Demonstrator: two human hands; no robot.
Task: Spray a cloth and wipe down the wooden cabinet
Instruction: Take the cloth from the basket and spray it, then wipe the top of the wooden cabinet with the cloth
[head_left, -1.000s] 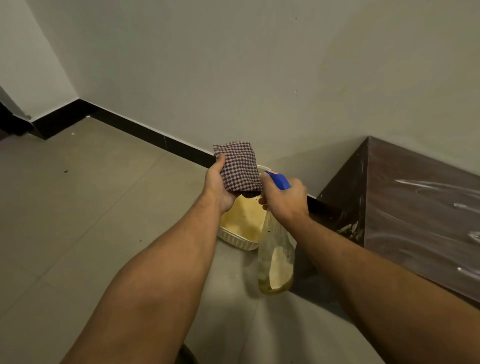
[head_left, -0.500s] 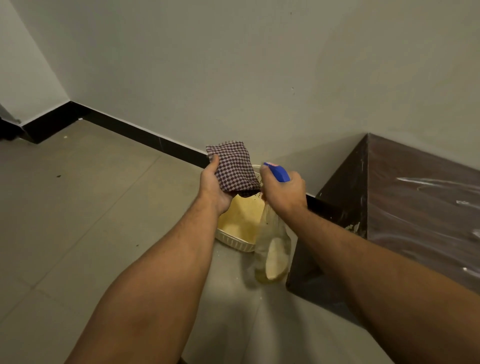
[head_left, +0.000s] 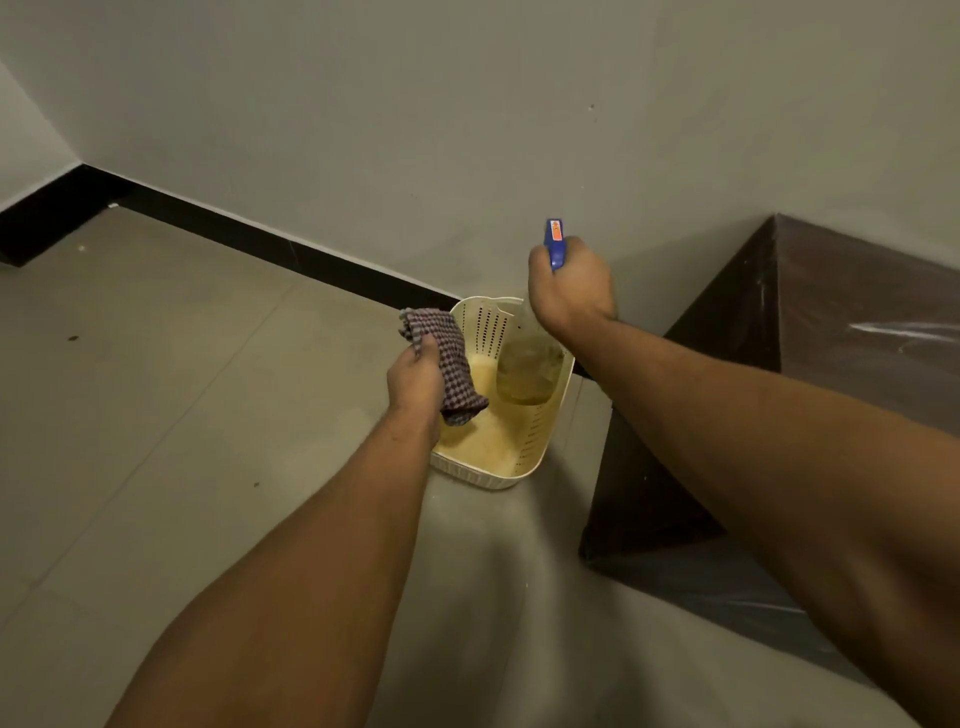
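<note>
My left hand (head_left: 414, 376) grips a folded checked cloth (head_left: 451, 364), maroon and white, at the left rim of a cream perforated basket (head_left: 524, 457) on the floor. My right hand (head_left: 569, 283) holds a clear spray bottle (head_left: 527, 369) by its blue trigger head (head_left: 555, 244). The bottle's base hangs inside the basket, over its right side, with yellowish liquid at the bottom. The dark wooden cabinet (head_left: 857, 338) stands low at the right, against the wall, with streaks shining on its top.
A grey tiled floor (head_left: 156, 415) spreads to the left and toward me. A pale wall with a black skirting strip (head_left: 270, 244) runs behind the basket. The cabinet's dark side panel (head_left: 670, 467) stands just right of the basket.
Both hands have dropped toward the basket. The cloth has moved away from the nozzle, down to the basket's left rim, and the bottle has come down into the basket.
</note>
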